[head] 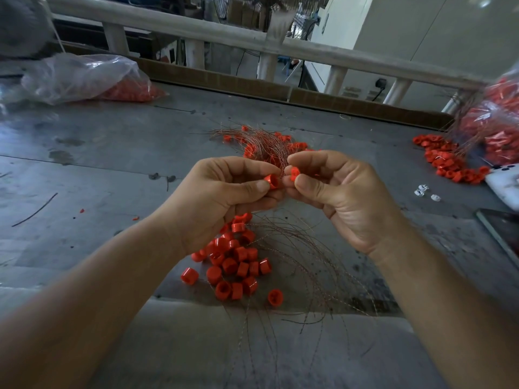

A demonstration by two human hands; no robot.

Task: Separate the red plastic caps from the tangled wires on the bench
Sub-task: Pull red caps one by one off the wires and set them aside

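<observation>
My left hand pinches a red plastic cap between thumb and fingers above the grey bench. My right hand pinches a second red cap right beside it. A bundle of thin copper-coloured wires rises behind both hands, with more caps tangled in it. Below my hands lies a heap of loose red caps, and more wires fan out over the bench toward its near edge.
A clear plastic bag with red caps lies at the back left. Another bag of caps and wires sits at the far right, with spilled caps in front. A dark tablet and small white clips lie at right.
</observation>
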